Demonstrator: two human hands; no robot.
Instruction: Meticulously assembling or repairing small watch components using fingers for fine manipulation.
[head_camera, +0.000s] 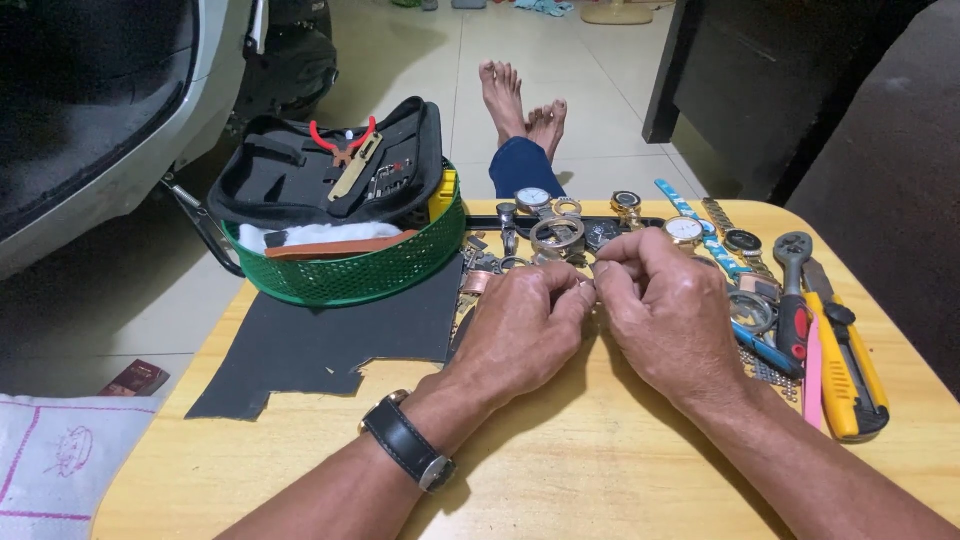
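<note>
My left hand and my right hand meet over the middle of a small yellow wooden table. The fingertips of both pinch a tiny metal part between them; it is too small to identify. A black-strapped wristwatch sits on my left wrist. Just beyond the fingers lies a heap of watch cases and watch parts, with a white-dialled watch and a blue strap to the right.
A green mesh basket holding a black tool case with red pliers stands at the back left. A dark sheet lies in front of it. A ratchet, a yellow utility knife and a pink tool lie right.
</note>
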